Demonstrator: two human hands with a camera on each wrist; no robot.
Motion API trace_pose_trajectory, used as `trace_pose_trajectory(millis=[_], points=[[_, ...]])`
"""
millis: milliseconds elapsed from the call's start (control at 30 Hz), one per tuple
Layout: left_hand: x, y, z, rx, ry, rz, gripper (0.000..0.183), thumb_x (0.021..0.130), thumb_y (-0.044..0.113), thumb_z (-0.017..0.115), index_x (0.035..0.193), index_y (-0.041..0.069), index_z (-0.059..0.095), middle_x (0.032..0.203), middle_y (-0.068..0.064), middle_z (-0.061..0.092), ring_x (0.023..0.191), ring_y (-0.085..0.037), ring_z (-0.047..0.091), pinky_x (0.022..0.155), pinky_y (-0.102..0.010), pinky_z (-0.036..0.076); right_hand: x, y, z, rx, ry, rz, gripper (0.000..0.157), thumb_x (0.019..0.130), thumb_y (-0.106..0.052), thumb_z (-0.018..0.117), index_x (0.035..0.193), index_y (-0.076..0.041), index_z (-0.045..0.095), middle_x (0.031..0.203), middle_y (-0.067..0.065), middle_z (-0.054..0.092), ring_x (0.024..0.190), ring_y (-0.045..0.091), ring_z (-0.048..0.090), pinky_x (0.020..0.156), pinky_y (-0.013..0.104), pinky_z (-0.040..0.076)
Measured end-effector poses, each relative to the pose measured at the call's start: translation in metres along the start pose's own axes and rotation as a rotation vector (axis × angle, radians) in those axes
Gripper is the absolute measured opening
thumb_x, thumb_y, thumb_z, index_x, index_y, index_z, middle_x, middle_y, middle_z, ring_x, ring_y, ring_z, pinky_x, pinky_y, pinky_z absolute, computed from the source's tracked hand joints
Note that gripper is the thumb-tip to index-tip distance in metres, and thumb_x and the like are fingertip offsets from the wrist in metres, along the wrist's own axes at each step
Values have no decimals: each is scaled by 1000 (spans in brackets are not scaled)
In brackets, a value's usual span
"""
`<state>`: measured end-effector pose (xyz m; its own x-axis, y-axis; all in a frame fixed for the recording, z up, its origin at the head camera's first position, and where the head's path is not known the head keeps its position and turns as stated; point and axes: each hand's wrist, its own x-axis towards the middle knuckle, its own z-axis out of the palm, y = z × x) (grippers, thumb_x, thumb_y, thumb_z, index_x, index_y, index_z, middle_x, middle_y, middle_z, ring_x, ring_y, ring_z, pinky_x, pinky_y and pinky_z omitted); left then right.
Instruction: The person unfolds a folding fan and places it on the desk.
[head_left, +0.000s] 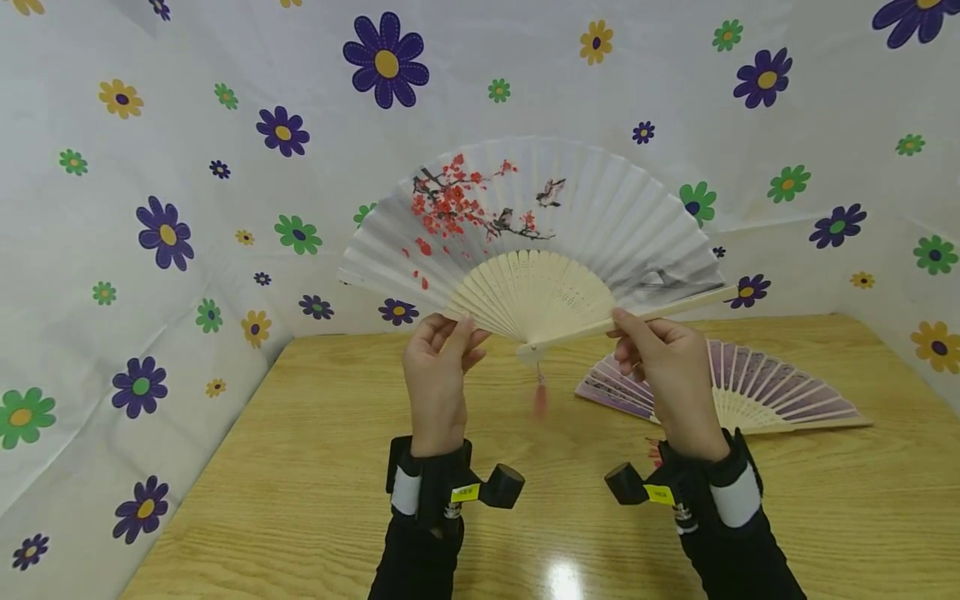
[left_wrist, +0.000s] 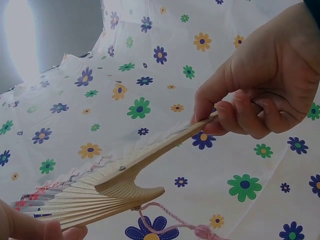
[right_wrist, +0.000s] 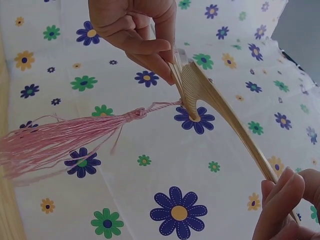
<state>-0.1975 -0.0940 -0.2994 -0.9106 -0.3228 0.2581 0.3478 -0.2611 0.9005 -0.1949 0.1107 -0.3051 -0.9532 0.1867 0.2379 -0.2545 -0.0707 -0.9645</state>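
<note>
A white folding fan (head_left: 592, 225) with red blossoms and birds is spread wide, held up above the table in the head view. My left hand (head_left: 441, 358) pinches its left edge ribs between thumb and fingers. On the other side, my right hand (head_left: 667, 367) pinches the thick right guard stick. Below the pivot hangs a pink tassel (head_left: 540, 396), which the right wrist view shows as a long tassel (right_wrist: 70, 140) on a twisted cord. Both the left hand (left_wrist: 30, 225) and the right hand (left_wrist: 265, 80) appear in the left wrist view, at opposite sides of the fan's ribs (left_wrist: 95, 197).
A purple folding fan (head_left: 787, 387) lies spread on the wooden table (head_left: 315, 467), partly behind my right hand. Its reddish tassel (head_left: 654, 452) shows near the right wrist strap. White cloth (head_left: 247, 42) with printed flowers encloses the table's back and sides.
</note>
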Motion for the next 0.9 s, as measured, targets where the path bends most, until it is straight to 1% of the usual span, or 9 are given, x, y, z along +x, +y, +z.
trace_pose_trajectory(millis=[233,467,667,900], points=[[1,0,0,-18,1,4,13,93,1,56,103,-6,54,82,-4,60,70,-10,66,58,-15,52,0,0,0,8,-12,9,28,90,-29,64,75,-5,67,55,-6,57,49,8,50,45,19,41],[0,2,-1,-30,13,20,11,93,0,55,102,-6,54,83,-5,60,71,-10,66,58,-15,51,1,2,2,75,-38,42,26,91,-27,64,76,-5,67,55,-6,56,49,7,50,45,18,40],[1,2,-2,-28,13,28,13,93,2,56,103,-7,54,83,-5,60,71,-10,66,58,-15,51,1,3,2,65,-40,39,26,91,-28,63,78,-6,67,55,-5,56,49,8,49,45,18,40],[0,3,-2,-46,23,55,15,93,0,55,106,-8,54,85,-5,59,71,-10,65,59,-15,52,1,5,5,119,-39,55,23,91,-26,63,74,-12,68,54,-6,56,49,7,49,45,18,39]])
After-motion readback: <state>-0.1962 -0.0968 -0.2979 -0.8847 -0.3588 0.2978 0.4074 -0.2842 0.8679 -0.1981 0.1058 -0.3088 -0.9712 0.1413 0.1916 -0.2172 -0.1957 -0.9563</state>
